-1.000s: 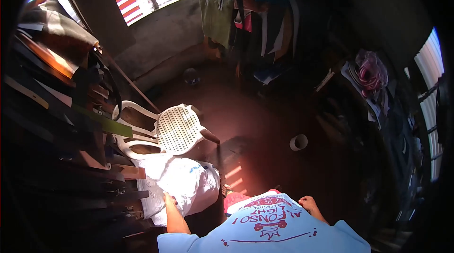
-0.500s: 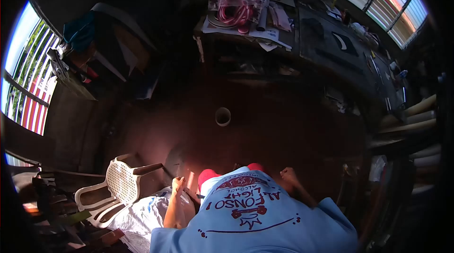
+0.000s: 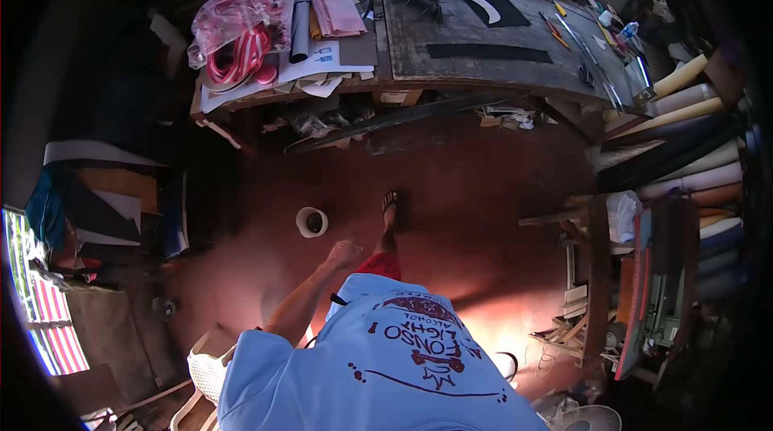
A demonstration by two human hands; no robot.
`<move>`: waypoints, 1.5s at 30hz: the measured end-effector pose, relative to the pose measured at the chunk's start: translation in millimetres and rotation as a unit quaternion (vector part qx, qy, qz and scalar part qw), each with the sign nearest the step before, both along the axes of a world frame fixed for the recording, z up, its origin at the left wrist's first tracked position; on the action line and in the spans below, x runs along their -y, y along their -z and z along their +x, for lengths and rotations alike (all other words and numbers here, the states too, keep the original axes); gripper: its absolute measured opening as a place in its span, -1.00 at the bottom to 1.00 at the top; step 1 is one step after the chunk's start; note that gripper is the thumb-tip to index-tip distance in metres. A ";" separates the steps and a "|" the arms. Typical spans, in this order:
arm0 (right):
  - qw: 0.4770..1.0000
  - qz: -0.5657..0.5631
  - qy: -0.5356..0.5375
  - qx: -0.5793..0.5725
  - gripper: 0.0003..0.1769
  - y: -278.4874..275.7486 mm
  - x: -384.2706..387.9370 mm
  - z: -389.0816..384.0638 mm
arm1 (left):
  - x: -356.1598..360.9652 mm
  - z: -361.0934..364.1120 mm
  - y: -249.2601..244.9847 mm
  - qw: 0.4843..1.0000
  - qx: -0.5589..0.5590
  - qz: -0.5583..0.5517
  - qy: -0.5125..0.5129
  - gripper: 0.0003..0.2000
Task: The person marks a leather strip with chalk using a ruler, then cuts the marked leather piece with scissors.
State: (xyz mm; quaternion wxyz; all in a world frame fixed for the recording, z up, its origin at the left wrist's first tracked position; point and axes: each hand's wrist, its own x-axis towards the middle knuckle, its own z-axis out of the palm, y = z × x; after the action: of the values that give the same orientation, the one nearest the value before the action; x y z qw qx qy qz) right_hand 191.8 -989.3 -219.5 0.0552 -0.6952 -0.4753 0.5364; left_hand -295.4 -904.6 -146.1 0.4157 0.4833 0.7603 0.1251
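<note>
My left hand (image 3: 345,254) is in front of my body at waist height, fingers loosely curled, and nothing shows in it. It hangs in the air, touching nothing. Nearest to it is a white bucket (image 3: 312,221) on the reddish floor, ahead and a little to the left, with something dark inside. My right hand is out of view, its side hidden behind my light blue shirt (image 3: 386,358). One foot in a sandal (image 3: 390,204) is stepped forward on the floor.
Ahead stands a worktable (image 3: 411,64) with dark cut pieces (image 3: 495,10), tools and a pink plastic bag (image 3: 250,8). Rolls of material (image 3: 692,149) are stacked at right. A white plastic chair (image 3: 205,375) is at lower left, a fan (image 3: 592,417) at lower right.
My view has turned right and come closer to the worktable. My left arm has swung forward from beside the chair. My right hand has gone out of view.
</note>
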 end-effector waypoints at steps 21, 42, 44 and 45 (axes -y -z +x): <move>0.992 0.121 0.007 0.039 -0.67 -79.1 -413.4 -43.8 | -454.7 22.1 -94.0 0.959 0.142 0.225 -0.101 -0.84; 0.844 0.324 -0.425 -0.030 -0.90 -202.7 -954.2 -52.2 | -662.5 151.5 -117.6 0.944 -0.073 0.281 -0.157 -0.93; 0.840 0.330 -0.429 -0.031 -0.90 -198.4 -956.0 -53.1 | -667.3 149.7 -124.1 0.944 -0.088 0.283 -0.148 -0.92; 0.838 0.329 -0.435 -0.034 -0.90 -196.6 -958.8 -57.0 | -669.3 150.1 -125.6 0.943 -0.095 0.283 -0.145 -0.92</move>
State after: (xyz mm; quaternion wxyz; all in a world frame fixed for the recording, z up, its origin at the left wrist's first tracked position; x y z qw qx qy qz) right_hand 134.8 -30.5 -22.8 0.0576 -0.3392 -0.8751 0.3404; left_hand -145.3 -235.4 -20.5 0.1652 0.4749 0.7913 0.3478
